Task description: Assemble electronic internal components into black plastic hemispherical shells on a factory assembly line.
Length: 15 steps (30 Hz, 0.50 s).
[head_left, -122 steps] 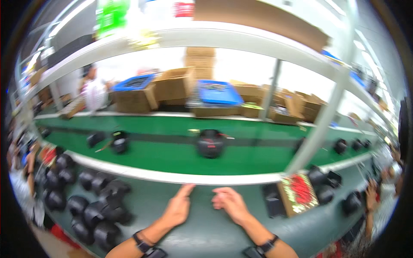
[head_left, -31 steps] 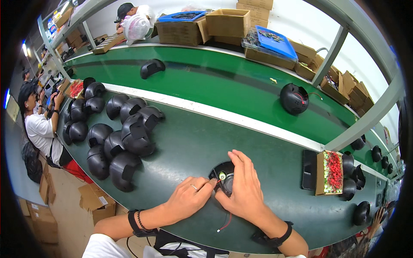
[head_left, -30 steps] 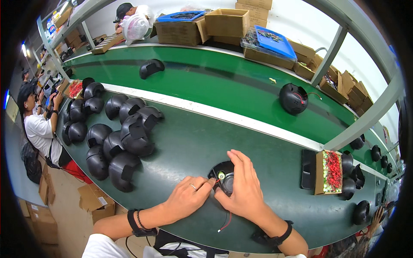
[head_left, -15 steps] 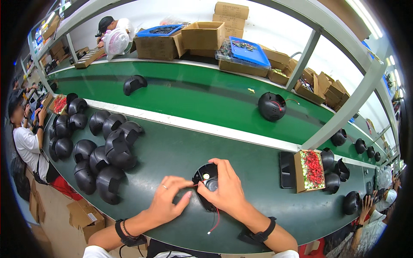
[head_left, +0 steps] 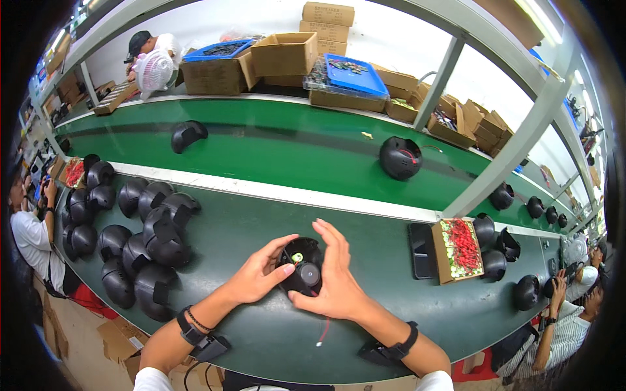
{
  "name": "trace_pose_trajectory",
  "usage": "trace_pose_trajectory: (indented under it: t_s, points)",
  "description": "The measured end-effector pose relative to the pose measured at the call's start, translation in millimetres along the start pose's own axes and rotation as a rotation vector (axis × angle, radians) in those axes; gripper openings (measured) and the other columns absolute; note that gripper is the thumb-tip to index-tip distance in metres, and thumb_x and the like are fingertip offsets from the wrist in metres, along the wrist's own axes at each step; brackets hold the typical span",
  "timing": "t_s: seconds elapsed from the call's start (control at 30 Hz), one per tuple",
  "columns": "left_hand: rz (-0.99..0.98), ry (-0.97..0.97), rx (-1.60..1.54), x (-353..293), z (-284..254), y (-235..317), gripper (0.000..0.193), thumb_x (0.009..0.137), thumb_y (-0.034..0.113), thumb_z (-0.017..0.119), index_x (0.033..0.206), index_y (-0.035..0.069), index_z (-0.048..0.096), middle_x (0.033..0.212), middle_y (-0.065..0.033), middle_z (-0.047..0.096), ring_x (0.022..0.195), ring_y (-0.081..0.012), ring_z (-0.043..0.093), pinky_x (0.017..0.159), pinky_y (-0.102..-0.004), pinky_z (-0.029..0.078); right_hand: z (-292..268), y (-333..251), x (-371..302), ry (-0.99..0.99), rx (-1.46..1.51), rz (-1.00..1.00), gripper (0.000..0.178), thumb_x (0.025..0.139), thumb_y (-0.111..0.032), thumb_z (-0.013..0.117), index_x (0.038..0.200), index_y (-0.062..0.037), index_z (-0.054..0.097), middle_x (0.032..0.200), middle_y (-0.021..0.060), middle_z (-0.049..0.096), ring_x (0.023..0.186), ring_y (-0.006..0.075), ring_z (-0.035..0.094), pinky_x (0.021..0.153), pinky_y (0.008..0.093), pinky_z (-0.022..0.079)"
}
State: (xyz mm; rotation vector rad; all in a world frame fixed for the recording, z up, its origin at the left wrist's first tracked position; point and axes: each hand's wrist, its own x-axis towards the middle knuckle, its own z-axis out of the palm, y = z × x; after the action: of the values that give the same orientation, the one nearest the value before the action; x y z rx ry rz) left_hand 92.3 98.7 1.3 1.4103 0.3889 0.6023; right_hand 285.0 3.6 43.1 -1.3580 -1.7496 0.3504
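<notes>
Bracing the black shell [head_left: 301, 268] open side up on the green surface [head_left: 398, 316], your left hand [head_left: 263, 271] and right hand [head_left: 336, 284] formed a grip clamped on its opposite sides, presumably to steady it, leaving the round insert [head_left: 310, 274] exposed; the red wire [head_left: 325, 330] trailed toward you.

This is a factory workshop, set out as an assembly line. A long green conveyor belt [head_left: 280, 163] runs past the far edge of the bench [head_left: 274, 345], carrying spaced black plastic housings [head_left: 400, 158]. Matching housings cluster at the bench's left. Cardboard cartons [head_left: 283, 53] and blue parts trays [head_left: 355, 76] line the far side; co-workers sit left [head_left: 31, 241] and right [head_left: 568, 329], under tube lights [head_left: 540, 18].
</notes>
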Motion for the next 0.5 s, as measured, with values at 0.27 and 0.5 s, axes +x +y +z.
trace_pose_trajectory:
  t_s: [0.27,0.5]
  points:
    - [0.367,0.426,0.730,-5,-9,11,0.069,0.099,0.011,0.066,0.157,-0.005,0.032,0.151,-0.0281,0.045,0.137,-0.0431,0.049,0.117,-0.0473,0.039,5,-9,0,0.046,0.101,0.282,0.039,0.089,-0.010,0.082,0.124,-0.0045,0.068,0.092,0.0099,0.073,0.077,0.0214,0.071,0.068,0.0316,0.058]
    - [0.536,0.522,0.961,-6,-8,15,0.070,0.099,0.009,0.063,0.157,-0.007,0.028,0.152,-0.0283,0.044,0.140,-0.0431,0.046,0.119,-0.0473,0.035,8,-13,1,0.131,0.038,0.156,0.012,0.092,-0.004,0.079,0.102,0.0004,0.079,0.087,0.0124,0.076,0.074,0.0167,0.073,0.060,0.0279,0.056]
